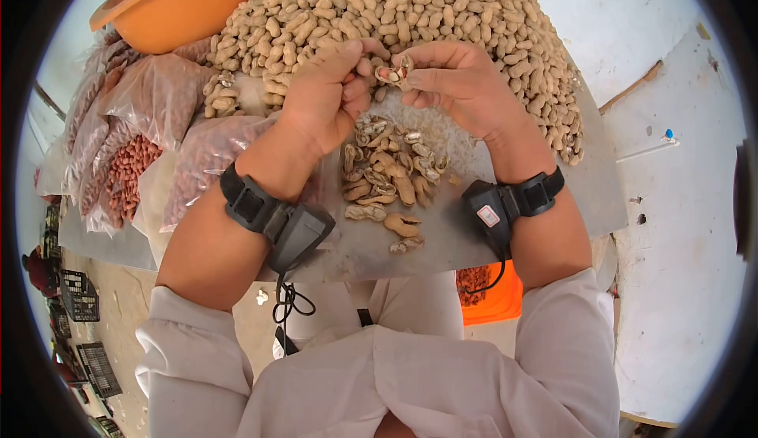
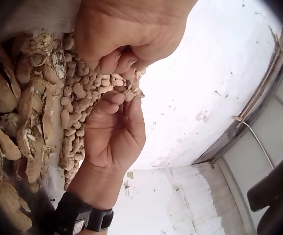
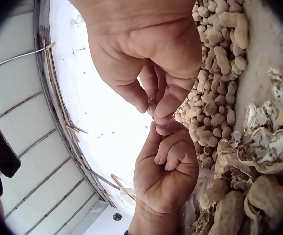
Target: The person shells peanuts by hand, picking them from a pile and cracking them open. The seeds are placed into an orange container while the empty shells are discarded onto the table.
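In the head view an opened peanut shell (image 1: pixel 392 73) with reddish kernel showing is pinched between thumb and fingers of the right hand (image 1: pixel 466 87). The left hand (image 1: pixel 328 95) meets it from the other side, fingers curled, fingertips touching the shell's edge; whether they hold a piece is hidden. The left wrist view has the shell (image 2: pixel 133 90) between the left hand (image 2: pixel 131 32) above and the right hand (image 2: pixel 114 134) below. In the right wrist view, the right hand (image 3: pixel 151 54) pinches the shell (image 3: pixel 151 107), and the left hand (image 3: pixel 166 166) touches close beneath.
A large heap of unshelled peanuts (image 1: pixel 410 4) covers the table's back. Empty-looking shells (image 1: pixel 387 170) lie below the hands. Bags of red kernels (image 1: pixel 134 174) and an orange basin (image 1: pixel 174 4) stand left. An orange container (image 1: pixel 505 300) sits below the table edge.
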A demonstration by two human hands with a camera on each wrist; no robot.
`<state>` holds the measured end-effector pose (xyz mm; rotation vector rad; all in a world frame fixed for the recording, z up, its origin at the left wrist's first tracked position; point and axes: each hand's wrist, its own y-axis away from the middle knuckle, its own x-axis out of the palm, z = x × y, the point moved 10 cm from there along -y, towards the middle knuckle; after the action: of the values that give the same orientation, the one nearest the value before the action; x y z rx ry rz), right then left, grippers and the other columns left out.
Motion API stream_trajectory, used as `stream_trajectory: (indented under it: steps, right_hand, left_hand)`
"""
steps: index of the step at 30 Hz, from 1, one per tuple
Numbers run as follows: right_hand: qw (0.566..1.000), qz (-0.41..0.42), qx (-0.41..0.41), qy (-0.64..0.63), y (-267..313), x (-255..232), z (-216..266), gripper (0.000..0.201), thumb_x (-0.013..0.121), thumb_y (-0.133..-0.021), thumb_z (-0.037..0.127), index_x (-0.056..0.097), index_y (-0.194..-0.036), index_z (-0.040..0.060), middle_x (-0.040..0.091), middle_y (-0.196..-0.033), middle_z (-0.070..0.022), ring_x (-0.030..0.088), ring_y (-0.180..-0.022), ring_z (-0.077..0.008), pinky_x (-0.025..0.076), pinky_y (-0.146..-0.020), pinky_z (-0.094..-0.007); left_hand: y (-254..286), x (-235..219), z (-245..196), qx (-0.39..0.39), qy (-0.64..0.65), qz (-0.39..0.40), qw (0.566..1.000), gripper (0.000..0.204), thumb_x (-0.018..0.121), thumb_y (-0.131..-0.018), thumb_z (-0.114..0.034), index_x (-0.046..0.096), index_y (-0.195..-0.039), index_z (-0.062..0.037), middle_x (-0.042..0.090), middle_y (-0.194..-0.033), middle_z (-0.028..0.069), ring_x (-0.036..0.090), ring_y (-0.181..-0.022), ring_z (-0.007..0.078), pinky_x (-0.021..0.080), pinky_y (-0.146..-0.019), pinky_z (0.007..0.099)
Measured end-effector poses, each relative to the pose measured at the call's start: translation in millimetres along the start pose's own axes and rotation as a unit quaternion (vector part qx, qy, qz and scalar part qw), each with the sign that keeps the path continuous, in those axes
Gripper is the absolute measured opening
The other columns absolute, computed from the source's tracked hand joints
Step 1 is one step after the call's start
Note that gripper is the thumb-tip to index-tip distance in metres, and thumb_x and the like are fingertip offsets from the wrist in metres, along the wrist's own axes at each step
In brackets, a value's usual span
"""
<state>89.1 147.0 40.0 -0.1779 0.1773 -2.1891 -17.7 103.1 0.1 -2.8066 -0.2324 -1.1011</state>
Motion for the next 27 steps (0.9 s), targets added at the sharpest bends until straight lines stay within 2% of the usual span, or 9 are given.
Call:
stream_trajectory:
  steps: [4, 7, 10, 13, 16, 19, 22, 25, 27]
  right_hand:
    - [0.992, 0.07, 0.012, 0.101, 5, 12, 1, 0.023, 0.067, -0.072, 0.006, 0.064, -0.092, -0.0037, 0.063, -0.075, -0.007, 0.061, -0.065, -0.012, 0.048, -0.058, -0.0226]
    - [0.968, 0.167, 0.034, 0.185, 13, 32, -3, 0.02, 0.064, -0.074, -0.001, 0.064, -0.094, -0.0025, 0.064, -0.078, -0.006, 0.06, -0.066, -0.0101, 0.049, -0.058, -0.0205]
    - [0.952, 0.207, 0.024, 0.223, 20, 44, -4, 0.02, 0.064, -0.074, 0.0, 0.064, -0.094, -0.0022, 0.063, -0.078, -0.005, 0.059, -0.067, -0.0092, 0.049, -0.058, -0.0203]
    - [0.962, 0.059, -0.008, 0.268, 10, 3, 14, 0.017, 0.063, -0.076, 0.0, 0.064, -0.092, -0.0014, 0.063, -0.078, -0.0041, 0.059, -0.068, -0.0093, 0.047, -0.058, -0.0204]
    - [0.913, -0.041, -0.023, 0.406, 7, -50, 27, 0.014, 0.064, -0.073, 0.001, 0.064, -0.087, -0.0013, 0.063, -0.077, -0.0051, 0.059, -0.068, -0.0111, 0.047, -0.059, -0.0233]
    - [0.821, -0.032, 0.01, 0.57, 7, -62, 17, 0.015, 0.066, -0.067, 0.008, 0.064, -0.081, 0.0015, 0.063, -0.075, -0.0096, 0.06, -0.068, -0.0201, 0.048, -0.062, -0.0306]
    - [0.788, -0.019, 0.063, 0.612, 7, -56, 2, 0.018, 0.067, -0.064, 0.005, 0.064, -0.081, -0.0003, 0.062, -0.075, -0.01, 0.06, -0.071, -0.0197, 0.047, -0.063, -0.0312]
    - [0.704, -0.011, 0.011, 0.71, 3, -43, -4, 0.019, 0.066, -0.065, 0.006, 0.064, -0.084, 0.0019, 0.062, -0.076, -0.0108, 0.06, -0.072, -0.0223, 0.047, -0.063, -0.0321]
    - [0.688, -0.004, 0.033, 0.725, 0, -41, -12, 0.021, 0.066, -0.065, 0.007, 0.064, -0.085, 0.003, 0.062, -0.076, -0.0109, 0.06, -0.073, -0.0235, 0.047, -0.063, -0.0334]
  left_hand:
    - [0, -4, -4, 0.023, -0.004, -0.016, 1.0, 0.018, 0.049, -0.091, -0.017, 0.055, -0.099, -0.0006, 0.048, -0.069, -0.0014, 0.034, -0.05, 0.0058, 0.028, -0.044, 0.0201]
    - [-2, -7, -5, 0.028, -0.004, -0.009, 1.0, 0.018, 0.05, -0.091, -0.017, 0.055, -0.098, -0.0009, 0.048, -0.069, -0.0015, 0.033, -0.05, 0.0059, 0.028, -0.044, 0.02]
    - [-2, -7, -4, 0.024, -0.002, -0.019, 1.0, 0.017, 0.051, -0.091, -0.017, 0.056, -0.097, -0.0014, 0.047, -0.069, -0.0016, 0.033, -0.05, 0.0061, 0.027, -0.044, 0.0198]
    - [-2, -5, -3, 0.027, -0.006, 0.003, 1.0, 0.019, 0.05, -0.092, -0.018, 0.054, -0.101, -0.002, 0.048, -0.07, -0.0015, 0.033, -0.051, 0.0045, 0.028, -0.043, 0.0166]
    - [-2, -3, -2, 0.016, -0.005, 0.013, 1.0, 0.02, 0.05, -0.092, -0.018, 0.054, -0.103, -0.002, 0.047, -0.07, -0.0021, 0.033, -0.051, 0.0044, 0.028, -0.044, 0.0162]
    - [-1, -3, -1, 0.009, -0.007, 0.001, 1.0, 0.021, 0.05, -0.091, -0.018, 0.054, -0.104, -0.0018, 0.047, -0.07, -0.0025, 0.033, -0.052, 0.0044, 0.028, -0.044, 0.0159]
    - [0, -2, -2, 0.016, -0.014, 0.006, 1.0, 0.021, 0.05, -0.091, -0.018, 0.054, -0.104, -0.0015, 0.047, -0.07, -0.0026, 0.033, -0.052, 0.0043, 0.028, -0.044, 0.0159]
    - [0, -1, -3, 0.022, -0.019, 0.013, 0.999, 0.021, 0.051, -0.091, -0.018, 0.054, -0.104, -0.0014, 0.047, -0.07, -0.0027, 0.034, -0.052, 0.0042, 0.028, -0.044, 0.016]
    - [0, 0, -3, 0.025, -0.024, 0.016, 0.999, 0.02, 0.051, -0.091, -0.018, 0.055, -0.103, -0.0014, 0.047, -0.07, -0.0027, 0.034, -0.052, 0.0041, 0.028, -0.044, 0.016]
